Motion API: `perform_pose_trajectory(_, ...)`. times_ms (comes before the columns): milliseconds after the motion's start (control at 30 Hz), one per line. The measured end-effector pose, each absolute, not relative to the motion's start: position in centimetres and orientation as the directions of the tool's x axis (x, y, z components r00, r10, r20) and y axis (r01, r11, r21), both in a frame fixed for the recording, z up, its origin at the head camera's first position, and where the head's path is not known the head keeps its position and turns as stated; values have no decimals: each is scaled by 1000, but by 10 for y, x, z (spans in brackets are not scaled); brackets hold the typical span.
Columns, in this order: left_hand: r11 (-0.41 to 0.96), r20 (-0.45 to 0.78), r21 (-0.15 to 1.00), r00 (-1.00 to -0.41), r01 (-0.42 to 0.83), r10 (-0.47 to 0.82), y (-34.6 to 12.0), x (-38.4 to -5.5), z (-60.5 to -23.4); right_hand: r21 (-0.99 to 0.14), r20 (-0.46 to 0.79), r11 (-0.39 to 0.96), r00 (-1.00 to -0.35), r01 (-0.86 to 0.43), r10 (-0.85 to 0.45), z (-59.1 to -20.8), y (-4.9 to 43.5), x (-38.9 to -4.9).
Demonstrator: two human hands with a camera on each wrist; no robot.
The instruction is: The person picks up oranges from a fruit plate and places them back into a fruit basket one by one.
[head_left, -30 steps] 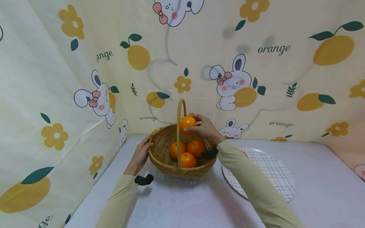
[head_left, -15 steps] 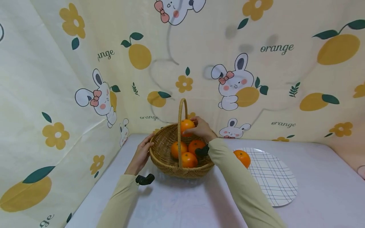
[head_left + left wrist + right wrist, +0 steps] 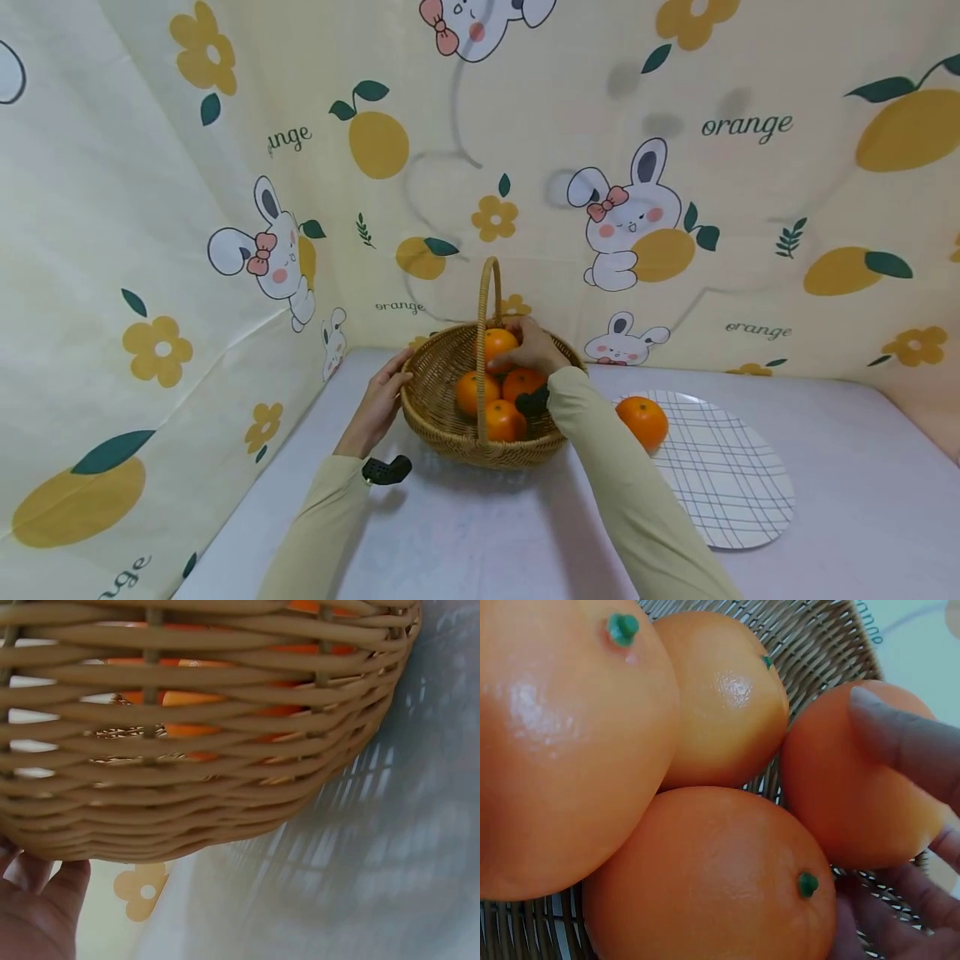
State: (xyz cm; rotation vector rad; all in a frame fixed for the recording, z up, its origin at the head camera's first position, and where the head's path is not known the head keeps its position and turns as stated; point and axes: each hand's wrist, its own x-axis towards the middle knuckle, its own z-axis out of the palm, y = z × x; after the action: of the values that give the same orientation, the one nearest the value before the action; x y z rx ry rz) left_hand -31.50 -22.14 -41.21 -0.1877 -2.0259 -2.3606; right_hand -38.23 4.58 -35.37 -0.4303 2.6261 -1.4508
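A wicker basket (image 3: 435,375) with a tall handle stands on the table. My left hand (image 3: 380,404) grips its left rim; in the left wrist view the fingertips (image 3: 71,881) meet the edge of the weave. Inside the back of the basket, my right hand (image 3: 534,346) holds an orange (image 3: 497,346) between thumb and fingers. The right wrist view has this orange (image 3: 840,787) up against other oranges, the thumb lying across its top. Three more oranges, such as the front one (image 3: 505,422), sit in the basket, partly behind the handle.
To the right, a round white plate (image 3: 731,479) with a grid pattern lies partly behind the right sleeve. One orange (image 3: 642,422) rests at its left side. Behind the table (image 3: 465,542) hangs a printed cloth (image 3: 540,275), and it continues along the left.
My right hand has lowered the orange from near the handle's middle down among the others in the basket. The left hand keeps its grip on the rim. The head view has turned slightly left.
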Motion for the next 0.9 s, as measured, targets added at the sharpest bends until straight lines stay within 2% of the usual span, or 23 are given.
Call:
perform_pose_trajectory(233, -161, 126, 980, -990, 115, 61, -221, -314, -413, -816, -7, 554, -958, -161, -288, -358, 49, -386)
perform_pose_trajectory(567, -143, 131, 982, -989, 120, 70, -219, -316, -411, -743, -22, 644, -956, -179, -292, -360, 47, -387)
perform_pose_trajectory(767, -143, 128, 983, -989, 117, 71, -220, -316, -411, -727, -27, 660, -953, -189, -302, -359, 48, -387)
perform_pose_trajectory(900, -150, 127, 982, -990, 116, 68, -221, -316, -412, -764, 9, 611, -949, -210, -315, -357, 48, -388)
